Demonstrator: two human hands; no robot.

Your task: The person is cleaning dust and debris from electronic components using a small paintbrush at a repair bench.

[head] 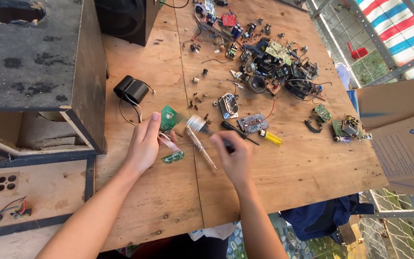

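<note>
- Left hand (144, 144) is resting on the plywood table (168, 201), fingers extended forward; its fingertips are pinching a small green board (169, 118) by the near edge.
- A second green board (174, 157) is lying just right of the left palm, with a pale ribbon strip (167, 142) running between the two boards.
- Right hand (233, 156) is clenching a dark-handled tool (212, 132); motion blur is hiding the exact grip.
- Key relation: the tool's long axis is running from the right hand up-left, its blurred pale tip (196, 123) sitting just right of the held board. Right hand is nearer the tip; left hand is holding the board.
- Beyond the right hand: a screwdriver (238, 132), a yellow lighter (270, 137) and a grey board (252, 123) are lying near one another.
- Further left: a black transformer (131, 89) with loose leads.
- Far right: a parts heap (276, 64) is sprawling across the table.
</note>
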